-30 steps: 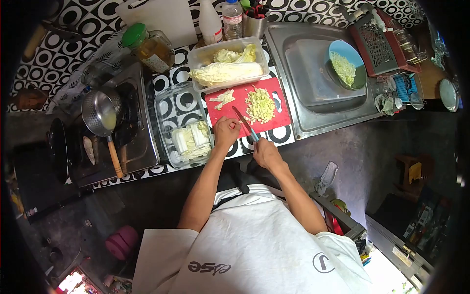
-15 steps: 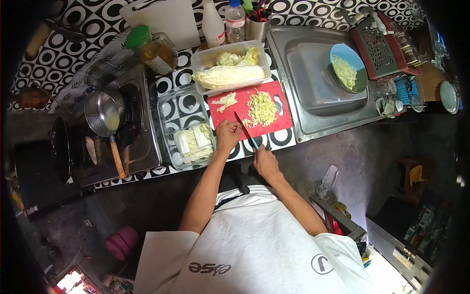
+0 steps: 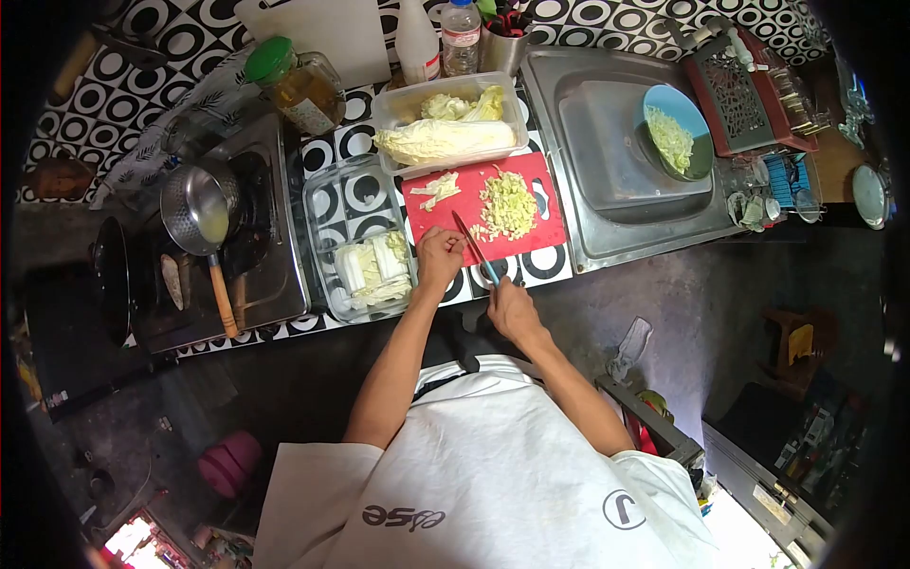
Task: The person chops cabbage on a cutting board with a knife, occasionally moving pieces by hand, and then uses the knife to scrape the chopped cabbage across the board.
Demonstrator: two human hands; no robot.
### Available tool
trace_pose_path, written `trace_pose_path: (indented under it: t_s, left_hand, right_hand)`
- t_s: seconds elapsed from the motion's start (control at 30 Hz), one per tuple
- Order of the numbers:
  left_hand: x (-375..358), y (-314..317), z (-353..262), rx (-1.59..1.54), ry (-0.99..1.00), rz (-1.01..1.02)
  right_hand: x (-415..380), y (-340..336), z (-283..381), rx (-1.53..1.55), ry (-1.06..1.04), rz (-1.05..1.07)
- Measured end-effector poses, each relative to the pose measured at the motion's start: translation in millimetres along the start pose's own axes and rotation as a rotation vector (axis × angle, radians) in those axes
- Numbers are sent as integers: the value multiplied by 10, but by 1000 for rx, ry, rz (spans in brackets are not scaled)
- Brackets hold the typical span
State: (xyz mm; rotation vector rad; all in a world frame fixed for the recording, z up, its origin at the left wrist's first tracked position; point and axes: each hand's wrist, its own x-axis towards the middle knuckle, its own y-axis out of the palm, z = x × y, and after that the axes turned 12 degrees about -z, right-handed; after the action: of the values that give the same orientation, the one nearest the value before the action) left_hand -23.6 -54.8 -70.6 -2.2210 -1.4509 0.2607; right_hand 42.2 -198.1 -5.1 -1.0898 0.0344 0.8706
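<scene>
On the red cutting board lies a pile of chopped cabbage, with a few pale strips to its left. My right hand is wrapped round the handle of a knife, whose blade points up and left over the board. Beside the blade, my left hand rests at the board's lower edge, fingers curled together; anything under them is too small to name. A glass dish with cabbage pieces is left of the board. Behind it, a plastic container holds larger cabbage.
At the left, a pan with a wooden handle sits on the stove. A green-lidded jar and bottles stand at the back. Right of the board is the sink, with a blue bowl of shredded cabbage over it.
The view has shifted slightly. My hands and the knife are nearly where they were, and the chopped pile looks the same.
</scene>
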Motion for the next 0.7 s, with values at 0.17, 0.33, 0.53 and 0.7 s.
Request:
trace_pose_path:
  t_s: [0.17,0.33,0.53,0.7]
  left_hand:
    - [-4,-29,7,52,-13,26]
    - [11,36,74,38,26,7]
    - [-21,63,101,129,61,-10]
    - [108,49,-99,229,58,22]
  right_hand:
    - [34,119,-77,-65,-14,-12]
    - [13,81,-59,-76,-31,-47]
    - [-38,64,-174,-23,-9,-99]
    - [157,-33,-179,0,-9,-130]
